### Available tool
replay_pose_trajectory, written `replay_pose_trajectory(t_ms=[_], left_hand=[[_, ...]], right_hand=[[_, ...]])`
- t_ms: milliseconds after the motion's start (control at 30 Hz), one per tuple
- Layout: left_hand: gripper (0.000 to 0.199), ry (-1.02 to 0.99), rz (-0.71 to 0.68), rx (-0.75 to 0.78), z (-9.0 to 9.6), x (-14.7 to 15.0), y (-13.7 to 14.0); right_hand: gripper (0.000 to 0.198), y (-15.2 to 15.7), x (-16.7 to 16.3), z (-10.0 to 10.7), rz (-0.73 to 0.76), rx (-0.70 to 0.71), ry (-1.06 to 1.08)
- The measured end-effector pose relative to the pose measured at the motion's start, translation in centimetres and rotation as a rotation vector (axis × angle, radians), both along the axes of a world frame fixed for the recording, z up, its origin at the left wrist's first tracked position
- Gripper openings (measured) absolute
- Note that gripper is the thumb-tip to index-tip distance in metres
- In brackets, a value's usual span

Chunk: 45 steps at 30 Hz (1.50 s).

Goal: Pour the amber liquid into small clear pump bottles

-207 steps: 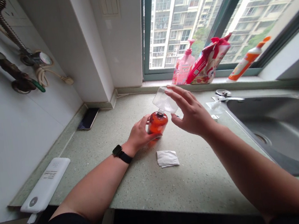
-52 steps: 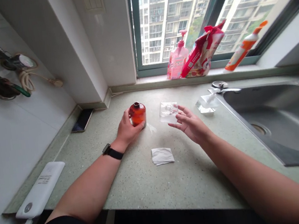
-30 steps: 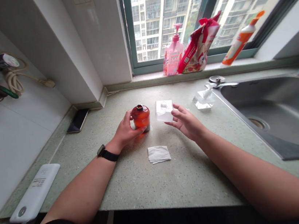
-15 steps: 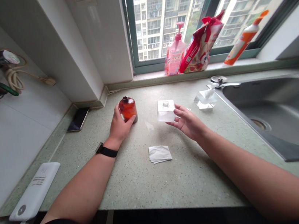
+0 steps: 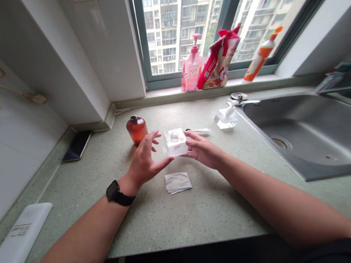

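Observation:
A clear square bottle [image 5: 176,143] with an uncapped neck is held by my right hand [image 5: 204,148] from its right side, over the counter. On the other side of it, my left hand [image 5: 146,157] is open, thumb and fingers spread near the bottle's left face. Just behind the left hand stands an amber bottle [image 5: 137,130] with an uncapped neck. A folded white tissue [image 5: 178,182] lies in front of the hands. Behind my right hand lies a clear tube-like piece with a dark end [image 5: 202,132], partly hidden.
A clear block-shaped pump dispenser [image 5: 226,118] stands near the sink [image 5: 304,175]. A phone [image 5: 77,145] and a white power bank [image 5: 17,243] lie on the left. On the windowsill are a pink pump bottle [image 5: 192,69], a red bag [image 5: 218,63] and an orange-white bottle [image 5: 261,57].
My left hand has let go of the amber bottle and moved right, opening beside the clear bottle. My right hand still holds the clear bottle. The whole view has shifted slightly.

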State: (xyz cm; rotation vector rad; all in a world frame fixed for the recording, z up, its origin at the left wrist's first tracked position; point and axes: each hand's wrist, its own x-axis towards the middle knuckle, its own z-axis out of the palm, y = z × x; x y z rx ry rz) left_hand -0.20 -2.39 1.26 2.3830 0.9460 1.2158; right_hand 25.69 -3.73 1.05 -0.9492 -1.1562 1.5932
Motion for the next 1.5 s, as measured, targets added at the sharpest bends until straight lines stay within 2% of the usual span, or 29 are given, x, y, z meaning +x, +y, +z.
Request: replay_pose_trajectory(t_ms=[67,167,233,300,400,467,600,700,833,933,1033,1133,1200,1333,1500], left_hand=[[0.087,0.038,-0.043,-0.05,-0.3,0.2,0.2],[0.077,0.025,-0.02,-0.11,-0.3,0.2,0.5],[0.071,-0.006,-0.005,-0.139,-0.2,0.1,0.6],[0.069,-0.035,0.004,-0.155,-0.2,0.0,0.8],[0.068,-0.047,0.027,-0.158,-0.6,0.0,1.0],[0.068,-0.037,0.027,-0.151,-0.8,-0.1,1.2],[0.068,-0.032,0.035,-0.152,-1.0,-0.2,1.4],[0.068,-0.033,0.048,-0.171,-0.9,-0.2,1.4],[0.073,-0.064,0.038,-0.204,-0.9,-0.1,1.3],[0.074,-0.064,0.034,-0.199,-1.0,-0.1,1.3],[0.072,-0.047,0.023,-0.2,-1.0,-0.1,1.4],[0.072,-0.025,0.004,-0.203,-0.8,-0.1,1.4],[0.071,-0.005,0.001,-0.194,-0.7,-0.1,1.4],[0.071,0.034,0.0,-0.169,-0.7,-0.2,1.4],[0.072,0.074,-0.035,-0.16,-0.5,-0.2,1.3]], right_hand=[[0.059,-0.3,-0.4,-0.1,0.045,0.006,-0.006],[0.062,-0.5,-0.8,-0.3,0.092,0.02,-0.028],[0.061,-0.3,-0.4,-0.3,0.078,0.066,-0.119],[0.058,0.2,0.7,0.0,-0.065,0.191,-0.304],[0.054,1.6,3.7,0.2,-0.448,0.493,-0.698],[0.05,2.6,6.0,-0.1,-0.582,0.596,-0.956],[0.05,4.1,9.0,-1.4,-0.517,0.524,-1.247],[0.046,4.4,9.5,-2.3,-0.442,0.445,-1.318],[0.026,4.5,9.4,-2.4,-0.403,0.431,-1.288],[0.018,4.5,9.4,-2.0,-0.409,0.429,-1.249],[0.023,4.3,9.1,-1.3,-0.406,0.436,-1.079],[0.038,3.9,8.4,-0.4,-0.301,0.405,-0.672],[0.044,3.4,7.8,0.2,-0.203,0.369,-0.478],[0.041,2.5,7.1,1.3,-0.099,0.358,-0.373],[0.039,2.3,7.0,1.6,-0.093,0.376,-0.364]])
